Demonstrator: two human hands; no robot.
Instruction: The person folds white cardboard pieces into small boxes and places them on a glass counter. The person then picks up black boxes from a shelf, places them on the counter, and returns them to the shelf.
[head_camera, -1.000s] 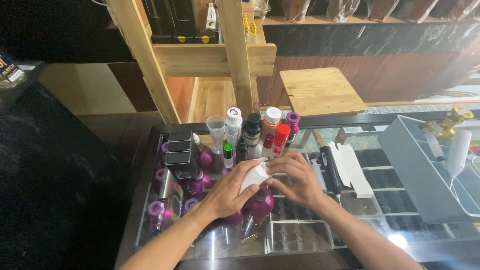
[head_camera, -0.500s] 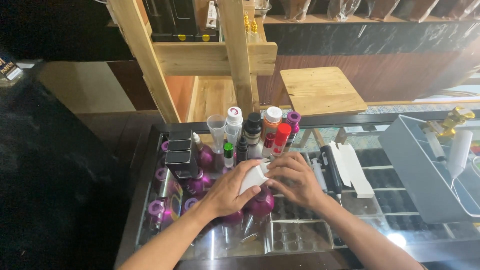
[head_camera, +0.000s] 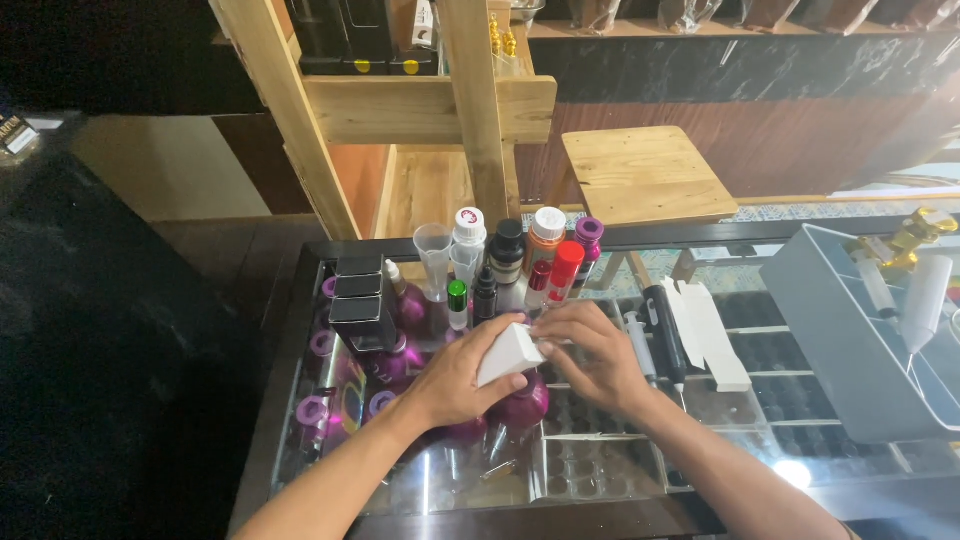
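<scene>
**Both hands on a small white carton over the glass desk**

Far left of the hands stands a stack of dark boxes (head_camera: 358, 297), with round purple bottles (head_camera: 408, 308) beside and below it on the glass desk (head_camera: 600, 470).

The left hand (head_camera: 455, 385) is closed around a small white carton (head_camera: 508, 352), thumb under and fingers over, so the box sits tilted with one end free. The right hand (head_camera: 590, 350) meets that end, fingertips curled on the flap edge (whether it is opening or closing the flap cannot be told).

Just beyond the hands crowds a cluster of small dropper bottles (head_camera: 510, 265), upright within reach. To the right lie a syringe (head_camera: 640, 340) and flat white cartons (head_camera: 705, 330), and farther right a grey bin (head_camera: 850, 330).
</scene>
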